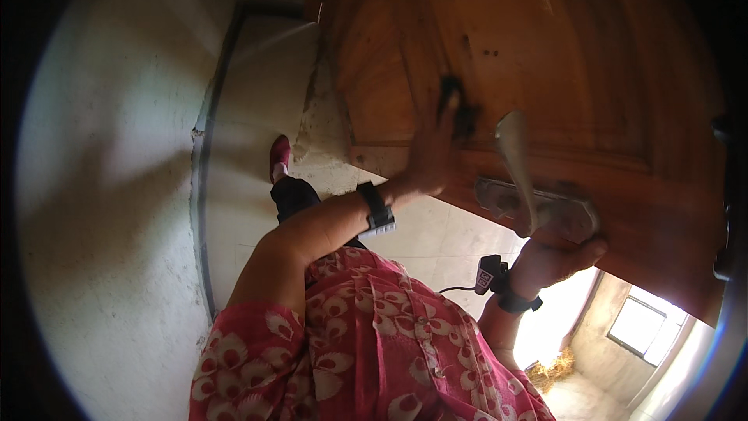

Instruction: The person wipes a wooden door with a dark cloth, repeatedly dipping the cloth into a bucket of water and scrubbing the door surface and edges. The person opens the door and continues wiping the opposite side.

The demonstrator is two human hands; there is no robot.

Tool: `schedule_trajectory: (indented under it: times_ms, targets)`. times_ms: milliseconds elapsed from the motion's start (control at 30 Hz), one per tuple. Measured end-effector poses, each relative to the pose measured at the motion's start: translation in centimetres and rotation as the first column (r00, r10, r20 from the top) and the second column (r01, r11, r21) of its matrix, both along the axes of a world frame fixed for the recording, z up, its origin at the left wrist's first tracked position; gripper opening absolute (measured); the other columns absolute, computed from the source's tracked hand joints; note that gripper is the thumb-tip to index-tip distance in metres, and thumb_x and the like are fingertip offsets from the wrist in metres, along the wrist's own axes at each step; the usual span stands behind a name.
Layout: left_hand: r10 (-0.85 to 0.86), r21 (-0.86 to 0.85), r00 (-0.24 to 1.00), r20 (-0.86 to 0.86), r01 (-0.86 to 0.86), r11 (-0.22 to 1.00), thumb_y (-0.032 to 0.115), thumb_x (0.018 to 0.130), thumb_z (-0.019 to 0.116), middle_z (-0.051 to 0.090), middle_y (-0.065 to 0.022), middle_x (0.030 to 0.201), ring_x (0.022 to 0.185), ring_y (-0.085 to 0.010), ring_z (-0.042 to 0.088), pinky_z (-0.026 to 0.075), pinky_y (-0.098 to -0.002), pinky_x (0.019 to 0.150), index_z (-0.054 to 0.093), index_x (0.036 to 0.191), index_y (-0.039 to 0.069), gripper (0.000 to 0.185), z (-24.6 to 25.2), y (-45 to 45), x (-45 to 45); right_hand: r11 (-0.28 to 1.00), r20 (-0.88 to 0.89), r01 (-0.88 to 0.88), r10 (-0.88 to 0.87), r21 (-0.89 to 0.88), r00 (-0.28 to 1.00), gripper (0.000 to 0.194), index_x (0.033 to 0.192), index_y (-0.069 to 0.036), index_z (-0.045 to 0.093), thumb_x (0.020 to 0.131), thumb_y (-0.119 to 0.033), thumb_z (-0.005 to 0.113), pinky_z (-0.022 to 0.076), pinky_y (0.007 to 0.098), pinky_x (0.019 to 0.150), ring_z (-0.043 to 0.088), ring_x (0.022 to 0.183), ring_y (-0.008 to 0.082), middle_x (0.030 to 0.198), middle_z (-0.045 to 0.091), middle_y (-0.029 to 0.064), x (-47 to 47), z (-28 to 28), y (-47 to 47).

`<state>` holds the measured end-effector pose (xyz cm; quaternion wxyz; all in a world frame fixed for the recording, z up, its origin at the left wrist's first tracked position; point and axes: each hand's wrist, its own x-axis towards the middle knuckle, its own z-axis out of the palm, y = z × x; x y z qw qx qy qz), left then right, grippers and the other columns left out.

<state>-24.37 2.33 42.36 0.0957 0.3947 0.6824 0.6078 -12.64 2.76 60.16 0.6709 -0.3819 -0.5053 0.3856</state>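
Note:
A brown panelled wooden door point(561, 58) stands before me, with a metal lever handle point(514, 158) on a long metal backplate point(570, 210). My left hand point(429, 149) reaches across to the door's face. Its fingers are on a small dark object point(456, 108), pressed against the wood; motion blur hides what it is. My right hand point(549, 263) is at the door's free edge, just below the backplate. The thumb lies along that edge, and the other fingers are partly hidden, seemingly around it.
A pale plastered wall point(111, 199) with a dark skirting strip point(204, 187) runs along the left. My foot in a red shoe point(280, 152) rests on the light floor point(257, 99). Beyond the door are a bright window point(643, 324) and a heap of straw point(551, 370).

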Motion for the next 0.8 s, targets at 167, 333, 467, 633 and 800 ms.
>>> schedule_trajectory:
  times_ms: [167, 333, 467, 633, 800]
  targets:
    - [-0.214, 0.202, 0.941, 0.263, 0.164, 0.966, 0.022, 0.086, 0.063, 0.044, -0.025, 0.129, 0.116, -0.0447, 0.043, 0.038, -0.0493, 0.098, 0.037, 0.14, 0.0, 0.064, 1.2, -1.9, 0.4, 0.97, 0.012, -0.242, 0.242, 0.024, 0.97, 0.042, 0.092, -0.004, 0.056, 0.1, -0.044, 0.048, 0.0424, 0.0272, 0.076, 0.052, 0.086, 0.0139, 0.091, 0.057, 0.0034, 1.8, -0.6, 0.4]
    - [-0.264, 0.348, 0.949, 0.175, 0.192, 0.918, 0.046, 0.09, 0.057, 0.047, -0.0299, 0.125, 0.117, -0.0481, 0.045, 0.036, -0.0523, 0.102, 0.042, 0.134, -0.003, 0.068, 6.1, -2.6, 2.5, 0.893, -0.121, -0.449, 0.447, 0.013, 0.886, 0.08, 0.107, 0.003, 0.055, 0.088, -0.073, 0.04, 0.0511, 0.0379, 0.078, 0.061, 0.088, 0.024, 0.1, 0.063, 0.014, 2.7, -0.7, 0.8]
    - [-0.347, 0.476, 0.931, 0.114, 0.255, 0.842, 0.046, 0.094, 0.054, 0.043, -0.0256, 0.138, 0.128, -0.0433, 0.039, 0.032, -0.0473, 0.105, 0.046, 0.135, -0.001, 0.063, 7.1, -1.9, 3.3, 0.965, -0.171, -0.235, 0.214, -0.114, 0.962, 0.081, 0.103, 0.006, 0.057, 0.091, -0.071, 0.034, 0.0529, 0.0376, 0.069, 0.062, 0.08, 0.0262, 0.093, 0.063, 0.0182, 2.2, -0.7, 0.7]
    - [-0.395, 0.442, 0.918, -0.038, 0.37, 0.817, 0.046, 0.089, 0.06, 0.043, -0.0188, 0.143, 0.13, -0.04, 0.04, 0.033, -0.0474, 0.108, 0.047, 0.138, 0.006, 0.064, 3.5, -1.7, 1.4, 0.996, 0.241, 0.091, -0.092, 0.014, 0.966, 0.074, 0.114, 0.009, 0.054, 0.095, -0.06, 0.038, 0.0518, 0.035, 0.082, 0.06, 0.098, 0.0246, 0.11, 0.06, 0.0166, 2.5, -0.9, 0.8]
    - [-0.422, 0.155, 0.906, -0.04, 0.423, 0.893, 0.015, 0.073, 0.076, 0.041, -0.0145, 0.147, 0.127, -0.0363, 0.044, 0.041, -0.0456, 0.104, 0.048, 0.138, 0.013, 0.071, -1.6, -3.7, 0.2, 0.991, 0.463, 0.071, -0.116, 0.114, 0.879, 0.063, 0.124, 0.007, 0.046, 0.096, -0.049, 0.05, 0.0512, 0.0354, 0.081, 0.058, 0.096, 0.0221, 0.115, 0.057, 0.0148, 3.7, -0.8, 0.6]
